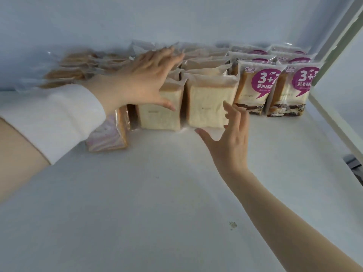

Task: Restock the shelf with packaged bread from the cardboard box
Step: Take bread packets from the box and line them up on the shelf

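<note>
Two open hands, left hand (pixel 141 79), right hand (pixel 229 142), two plain bread packs (pixel 208 107) upright

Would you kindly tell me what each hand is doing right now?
Left hand: open, resting on a bread pack, holding nothing.
Right hand: open, beside another pack, holding nothing.

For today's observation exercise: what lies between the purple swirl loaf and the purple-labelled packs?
In the head view, two plain white loaves stand between the swirl loaf and the labelled packs.

Probably shop: shelf (pixel 176 193) of packaged bread (pixel 253 87).
</note>
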